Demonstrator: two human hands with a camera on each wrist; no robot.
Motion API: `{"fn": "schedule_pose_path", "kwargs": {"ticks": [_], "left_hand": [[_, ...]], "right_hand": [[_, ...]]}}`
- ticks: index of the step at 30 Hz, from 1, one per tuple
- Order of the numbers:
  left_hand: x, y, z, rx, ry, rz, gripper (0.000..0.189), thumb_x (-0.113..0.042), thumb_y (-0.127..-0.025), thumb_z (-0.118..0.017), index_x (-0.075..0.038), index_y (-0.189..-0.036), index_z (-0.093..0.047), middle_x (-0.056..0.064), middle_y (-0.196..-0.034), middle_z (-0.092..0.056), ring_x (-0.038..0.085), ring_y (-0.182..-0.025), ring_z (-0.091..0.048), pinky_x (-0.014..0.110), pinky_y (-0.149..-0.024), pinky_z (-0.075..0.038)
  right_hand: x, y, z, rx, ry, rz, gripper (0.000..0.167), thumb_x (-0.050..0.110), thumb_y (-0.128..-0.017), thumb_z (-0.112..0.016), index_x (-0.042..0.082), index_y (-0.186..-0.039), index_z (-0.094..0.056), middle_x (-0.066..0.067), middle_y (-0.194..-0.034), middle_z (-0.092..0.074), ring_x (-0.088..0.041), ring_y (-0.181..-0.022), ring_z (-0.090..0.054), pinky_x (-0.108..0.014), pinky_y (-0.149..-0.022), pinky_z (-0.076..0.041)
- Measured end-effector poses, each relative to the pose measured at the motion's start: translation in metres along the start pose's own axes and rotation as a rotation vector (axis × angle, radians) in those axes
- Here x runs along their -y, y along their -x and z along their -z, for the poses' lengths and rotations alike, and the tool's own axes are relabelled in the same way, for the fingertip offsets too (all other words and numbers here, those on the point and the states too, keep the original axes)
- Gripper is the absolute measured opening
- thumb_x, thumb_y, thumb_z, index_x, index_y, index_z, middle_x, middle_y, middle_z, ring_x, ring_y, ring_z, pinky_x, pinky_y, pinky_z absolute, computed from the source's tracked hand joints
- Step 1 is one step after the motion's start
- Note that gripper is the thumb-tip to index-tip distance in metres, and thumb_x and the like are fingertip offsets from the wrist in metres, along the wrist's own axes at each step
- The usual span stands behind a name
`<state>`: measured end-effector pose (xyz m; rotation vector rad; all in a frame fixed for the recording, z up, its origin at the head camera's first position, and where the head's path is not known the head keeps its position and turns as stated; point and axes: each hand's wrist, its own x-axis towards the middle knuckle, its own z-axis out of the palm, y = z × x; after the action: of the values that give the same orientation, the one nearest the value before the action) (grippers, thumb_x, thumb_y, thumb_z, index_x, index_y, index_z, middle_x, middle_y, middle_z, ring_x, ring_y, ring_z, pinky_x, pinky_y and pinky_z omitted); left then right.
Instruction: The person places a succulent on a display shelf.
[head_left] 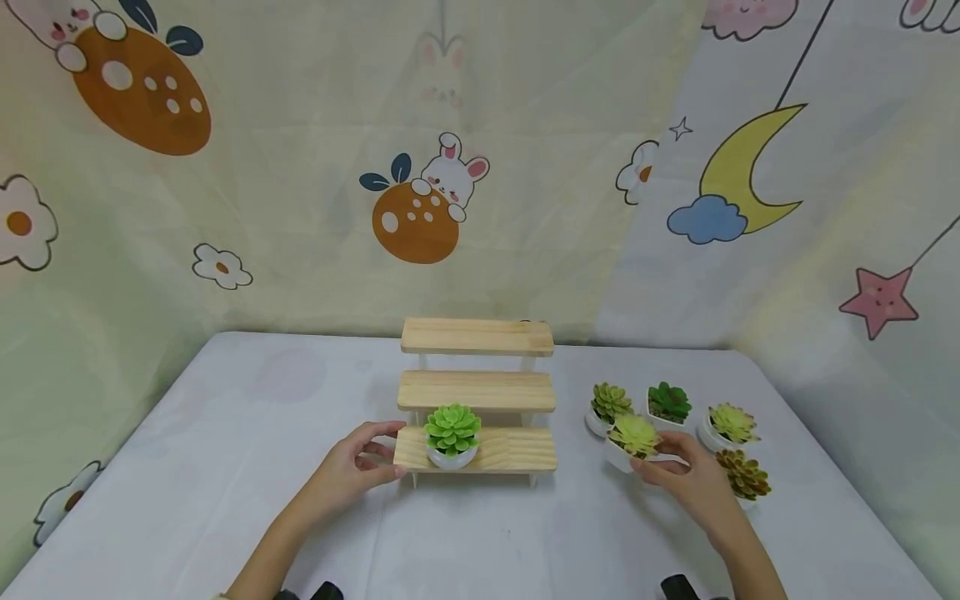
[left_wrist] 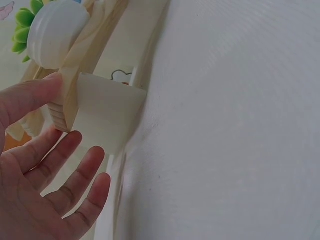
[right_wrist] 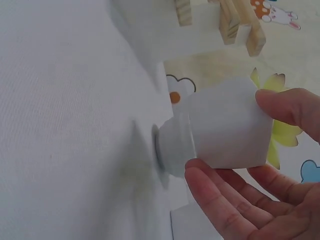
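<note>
Left grip (head_left: 349, 467) comes in from lower left, palm turned in toward the wooden stand (head_left: 480, 388). It's pinching the left end of the bottom shelf (head_left: 519, 450): thumb at the front corner, index finger at the back, outer fingers fanned loose off the wood. Right grip (head_left: 696, 479) reaches up and inward from lower right, grasping a white pot (right_wrist: 227, 131) with a yellow-green plant (head_left: 635, 434), thumb on the near side, fingertips on the far side. That pot is right of the stand, tilted, and looks lifted off the table (head_left: 465, 542). Close around it: an olive plant (head_left: 611, 401) just behind, dark green plant (head_left: 669, 401), pale plant (head_left: 735, 422) and reddish-brown plant (head_left: 742, 473) beyond the hand. A bright green plant (head_left: 452, 428) sits left of centre on the bottom shelf.
</note>
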<state>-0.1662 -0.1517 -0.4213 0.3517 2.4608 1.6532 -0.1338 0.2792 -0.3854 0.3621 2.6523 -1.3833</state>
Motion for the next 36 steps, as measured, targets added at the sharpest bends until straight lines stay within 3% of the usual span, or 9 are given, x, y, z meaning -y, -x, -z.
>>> {"fn": "schedule_pose_path", "kwargs": {"ticks": [4, 14, 29, 36], "left_hand": [[0.000, 0.000, -0.001, -0.002, 0.004, 0.004, 0.055, -0.022, -0.077, -0.075, -0.015, -0.127, -0.053, 0.011, -0.126, -0.054, 0.021, -0.101, -0.056, 0.028, -0.078, -0.048], [0.000, 0.002, -0.002, -0.006, 0.007, 0.004, 0.056, -0.022, -0.077, -0.075, -0.015, -0.128, -0.053, 0.011, -0.127, -0.053, 0.022, -0.101, -0.055, 0.027, -0.077, -0.048], [0.001, 0.001, -0.001, -0.001, 0.009, -0.013, 0.056, -0.021, -0.077, -0.075, -0.014, -0.129, -0.053, 0.010, -0.128, -0.052, 0.022, -0.100, -0.055, 0.027, -0.074, -0.047], [0.002, 0.002, -0.001, -0.002, 0.013, -0.011, 0.056, -0.021, -0.077, -0.075, -0.015, -0.128, -0.053, 0.009, -0.127, -0.053, 0.022, -0.100, -0.055, 0.027, -0.074, -0.047]], "right_hand": [[0.007, 0.004, -0.004, -0.009, -0.010, 0.018, 0.077, 0.045, -0.081, -0.069, 0.007, -0.138, -0.033, -0.016, -0.132, -0.047, 0.000, -0.089, -0.063, -0.036, -0.082, -0.050], [0.024, 0.013, -0.020, -0.047, -0.074, 0.075, 0.070, 0.038, -0.080, -0.072, 0.013, -0.136, -0.039, -0.010, -0.129, -0.050, 0.010, -0.088, -0.057, -0.023, -0.078, -0.050], [0.040, 0.015, -0.055, -0.039, -0.173, 0.236, 0.060, 0.021, -0.078, -0.075, 0.008, -0.130, -0.048, -0.014, -0.114, -0.061, -0.001, -0.089, -0.063, -0.020, -0.077, -0.052], [0.043, 0.012, -0.070, -0.026, -0.184, 0.260, 0.062, 0.019, -0.078, -0.076, 0.003, -0.131, -0.047, -0.014, -0.120, -0.059, -0.004, -0.095, -0.061, -0.019, -0.080, -0.050]]}}
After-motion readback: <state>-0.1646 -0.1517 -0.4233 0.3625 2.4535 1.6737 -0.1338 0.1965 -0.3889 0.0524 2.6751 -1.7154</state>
